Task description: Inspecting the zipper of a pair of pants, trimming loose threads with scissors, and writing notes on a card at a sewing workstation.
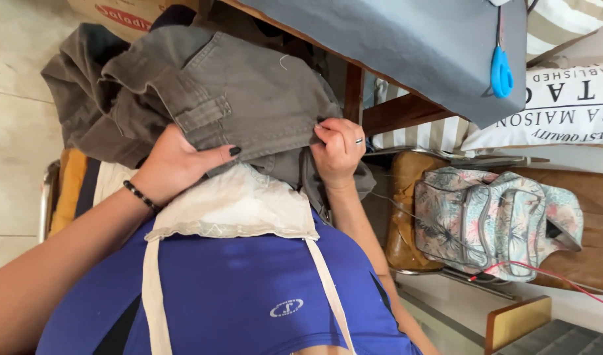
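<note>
A grey-brown garment (242, 98) is clamped by both hands, left (173, 164) and right (339, 152), bunched and not yet laid flat.

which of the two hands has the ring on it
The right hand, pinching the edge of the grey-brown trousers, has a silver ring on one finger. The left hand has none showing; it has dark nail polish and a beaded bracelet at the wrist.

Matt grey cotton trousers (235, 92); glossy brown leather chair (406, 217); plastic scissors (501, 72).

Blue shirt, cream apron (beaded bracelet).
</note>
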